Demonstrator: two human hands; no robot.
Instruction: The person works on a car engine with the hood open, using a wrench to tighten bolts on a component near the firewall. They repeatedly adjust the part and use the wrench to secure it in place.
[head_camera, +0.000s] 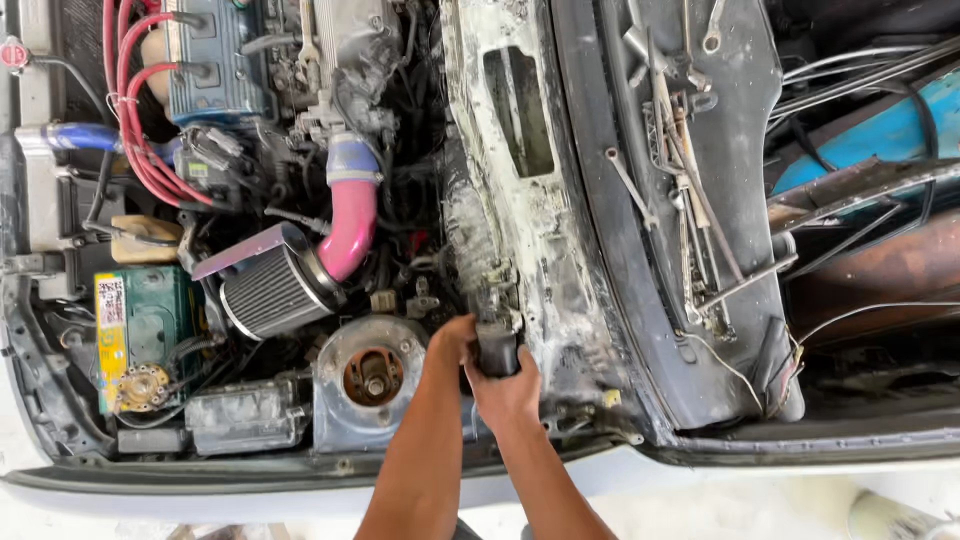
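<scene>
Metal part: a small dark, grimy, boxy component (497, 348) is gripped at the firewall edge, just right of the strut tower.
Right hand (505, 390): fingers are wrapped round the lower end of the dark component from below, closed tight on it.
Left hand (450, 340): pressed against the left side of the same component; the fingers are mostly hidden, so whether they are curled round it cannot be told.
Firewall panel (520, 200): flaky white paint, scuffed and dirty, with a rectangular cut-out near the top.
Strut tower (372, 372): round, rusty at the centre, dull grey metal around it.
Air filter (275, 295): cone-shaped, finely pleated grey mesh with a shiny rim, joined to a glossy pink hose (350, 235).
Ignition leads (135, 120): red, smooth, looped over a blue-grey valve cover (215, 60).
Battery (140, 330): green box with a yellow label, at the left of the bay.
Cowl tray (690, 180): dark, dusty, curved; long wrenches and rods (685, 200) are strewn along it.
Ground: pale concrete is seen below the white body edge (250, 495).
</scene>
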